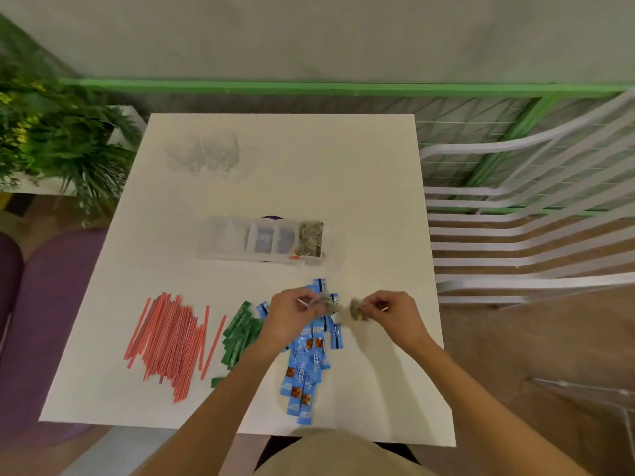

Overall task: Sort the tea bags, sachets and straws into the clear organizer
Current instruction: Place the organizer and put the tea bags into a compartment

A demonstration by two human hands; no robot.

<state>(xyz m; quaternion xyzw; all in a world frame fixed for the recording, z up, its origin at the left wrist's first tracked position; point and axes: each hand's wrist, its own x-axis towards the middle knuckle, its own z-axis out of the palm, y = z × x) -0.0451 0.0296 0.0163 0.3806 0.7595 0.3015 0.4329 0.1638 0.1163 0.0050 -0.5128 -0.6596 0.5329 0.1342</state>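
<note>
A clear organizer lies mid-table, with several tea bags filling its right compartment. Closer to me, my left hand pinches one tea bag and my right hand pinches another tea bag, both just above the table over the blue sachets. Those sachets spread in a pile toward the near edge. Green sachets lie left of them, partly under my left forearm. A heap of red straws covers the near left of the table.
The white table carries two clear glasses at its far left. A white slatted chair stands to the right, a green plant to the left, and a green railing behind.
</note>
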